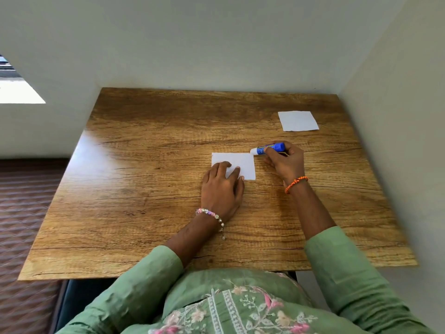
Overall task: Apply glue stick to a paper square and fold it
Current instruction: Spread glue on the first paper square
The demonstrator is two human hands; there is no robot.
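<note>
A white paper square (243,162) lies flat near the middle of the wooden table (149,179). My left hand (222,189) rests palm down on its near left part, fingers spread, pinning it. My right hand (285,162) grips a blue glue stick (268,148) just right of the paper. The stick lies almost level, its uncapped white tip pointing left and reaching the paper's far right corner.
A second white paper square (298,121) lies at the table's far right. Walls stand close behind and to the right of the table. The floor drops off on the left.
</note>
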